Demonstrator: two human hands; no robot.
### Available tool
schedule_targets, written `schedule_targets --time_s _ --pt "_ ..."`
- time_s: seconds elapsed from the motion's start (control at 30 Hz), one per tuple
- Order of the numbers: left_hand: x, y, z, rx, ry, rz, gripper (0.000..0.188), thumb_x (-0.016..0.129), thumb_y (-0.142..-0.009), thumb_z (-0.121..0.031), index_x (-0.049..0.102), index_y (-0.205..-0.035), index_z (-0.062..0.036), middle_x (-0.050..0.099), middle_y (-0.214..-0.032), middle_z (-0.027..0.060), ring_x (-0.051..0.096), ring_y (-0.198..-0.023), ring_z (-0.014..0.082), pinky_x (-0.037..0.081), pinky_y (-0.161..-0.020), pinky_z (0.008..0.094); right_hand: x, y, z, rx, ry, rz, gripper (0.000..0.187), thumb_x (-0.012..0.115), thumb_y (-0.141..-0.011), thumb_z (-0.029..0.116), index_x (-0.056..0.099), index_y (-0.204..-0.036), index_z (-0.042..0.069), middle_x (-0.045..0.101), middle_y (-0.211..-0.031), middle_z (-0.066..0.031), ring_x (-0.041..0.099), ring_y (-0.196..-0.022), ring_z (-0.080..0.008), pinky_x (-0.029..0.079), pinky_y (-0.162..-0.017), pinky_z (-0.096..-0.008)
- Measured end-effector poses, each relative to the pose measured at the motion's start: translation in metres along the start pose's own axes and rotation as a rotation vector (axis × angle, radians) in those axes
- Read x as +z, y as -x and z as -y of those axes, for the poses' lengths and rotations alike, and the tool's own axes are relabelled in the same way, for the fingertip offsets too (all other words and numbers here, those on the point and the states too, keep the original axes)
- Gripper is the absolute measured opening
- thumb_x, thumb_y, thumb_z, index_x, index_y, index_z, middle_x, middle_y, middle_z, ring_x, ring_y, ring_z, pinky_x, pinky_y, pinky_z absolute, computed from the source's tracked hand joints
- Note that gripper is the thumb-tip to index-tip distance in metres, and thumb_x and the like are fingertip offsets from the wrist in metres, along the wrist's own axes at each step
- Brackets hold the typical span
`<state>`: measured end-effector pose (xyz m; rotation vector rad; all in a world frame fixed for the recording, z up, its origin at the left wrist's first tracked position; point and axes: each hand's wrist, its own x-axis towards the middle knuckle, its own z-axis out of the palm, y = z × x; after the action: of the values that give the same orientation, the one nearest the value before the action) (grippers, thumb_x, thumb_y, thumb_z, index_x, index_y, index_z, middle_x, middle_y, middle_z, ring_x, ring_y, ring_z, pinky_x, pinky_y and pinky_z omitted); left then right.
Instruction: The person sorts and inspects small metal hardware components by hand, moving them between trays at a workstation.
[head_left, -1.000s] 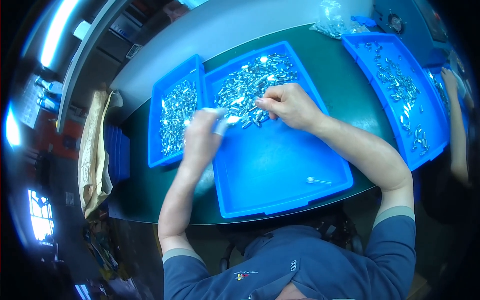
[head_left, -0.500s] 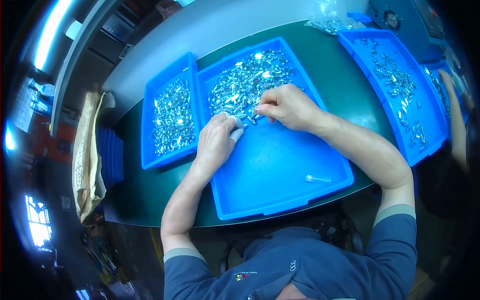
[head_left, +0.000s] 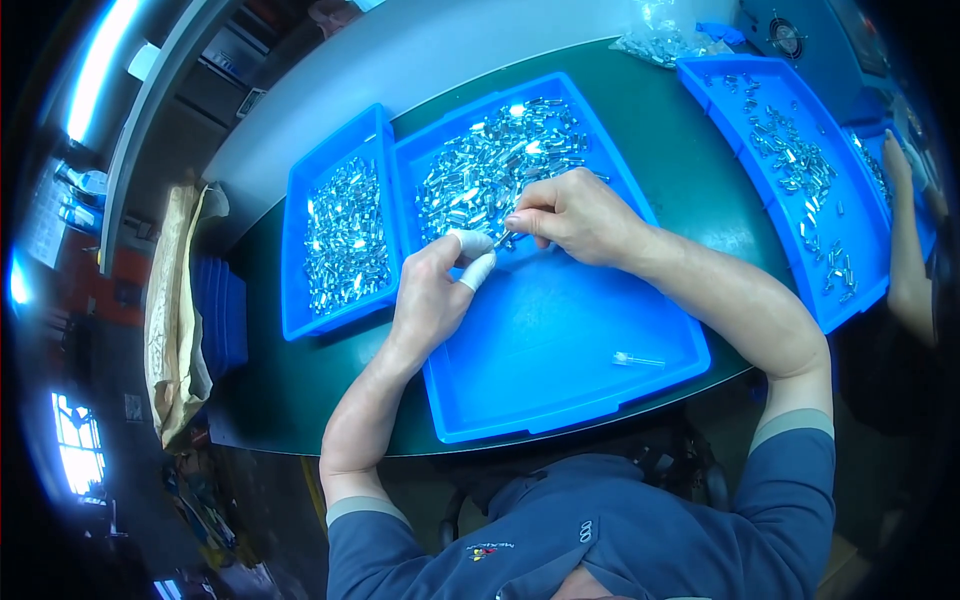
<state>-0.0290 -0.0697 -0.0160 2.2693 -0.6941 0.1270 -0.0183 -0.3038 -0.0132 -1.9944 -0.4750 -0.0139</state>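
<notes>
While both hands are meeting over the middle blue tray [head_left: 560, 340], the right hand [head_left: 590, 215] is pinching a small metal piece [head_left: 503, 237] between thumb and forefinger, its grip clenched on it. The left hand [head_left: 428, 290] is wearing white finger covers [head_left: 478, 272] on thumb and forefinger and is bringing those tips beside the piece; whether its grip is also grasping the piece, I cannot tell. Just beyond the fingers, a heap of shiny metal pieces [head_left: 490, 165] is filling the tray's far half, and a clear tube-shaped item [head_left: 638, 360] is lying near its front right corner. More pieces are lying in the left blue tray [head_left: 350, 152] and the right blue tray [head_left: 865, 240], all three resting on the green bench [head_left: 650, 130].
</notes>
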Motion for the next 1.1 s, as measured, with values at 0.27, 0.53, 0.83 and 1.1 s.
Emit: schedule_targets --time_s 0.27,0.53,0.83,1.1 --pt "0.003 0.003 -0.001 0.092 -0.020 -0.066 0.016 0.079 -0.085 -0.001 0.071 -0.099 0.0004 0.073 -0.092 0.0146 0.072 -0.079 0.0246 0.056 -0.066 0.0358 0.003 0.004 0.004 -0.191 0.179 -0.100 0.033 0.068 -0.098 0.030 0.072 -0.080 0.003 0.067 -0.063 -0.0086 0.065 -0.058 -0.0185 0.048 -0.055 -0.0358" --pt "-0.006 0.009 -0.001 0.063 -0.088 -0.097 0.016 0.077 -0.089 -0.004 0.072 -0.104 0.0010 0.075 -0.093 0.0110 0.071 -0.081 0.0173 0.056 -0.075 0.0314 0.002 -0.007 -0.015 0.005 -0.200 -0.006 0.036 0.065 -0.101 0.031 0.070 -0.078 0.003 0.065 -0.064 -0.0022 0.058 -0.060 -0.0087 0.046 -0.055 -0.0286" --pt "-0.061 -0.022 0.022 0.186 -0.580 -0.397 0.029 0.078 -0.085 -0.009 0.070 -0.112 -0.0047 0.070 -0.112 0.0154 0.065 -0.109 0.0338 0.052 -0.093 0.0425 -0.015 -0.015 -0.018 0.113 -0.569 -0.555 0.037 0.065 -0.102 0.039 0.070 -0.086 0.007 0.060 -0.068 0.0032 0.048 -0.059 -0.0043 0.036 -0.053 -0.0213" --pt "0.027 -0.046 -0.007 0.548 -0.632 0.134 0.031 0.070 -0.087 -0.016 0.069 -0.117 -0.0077 0.062 -0.130 0.0134 0.057 -0.124 0.0336 0.049 -0.100 0.0433 -0.007 -0.020 -0.020 0.065 -0.551 -0.515 0.034 0.066 -0.102 0.036 0.071 -0.087 0.006 0.059 -0.068 0.0037 0.048 -0.059 -0.0039 0.034 -0.051 -0.0217"
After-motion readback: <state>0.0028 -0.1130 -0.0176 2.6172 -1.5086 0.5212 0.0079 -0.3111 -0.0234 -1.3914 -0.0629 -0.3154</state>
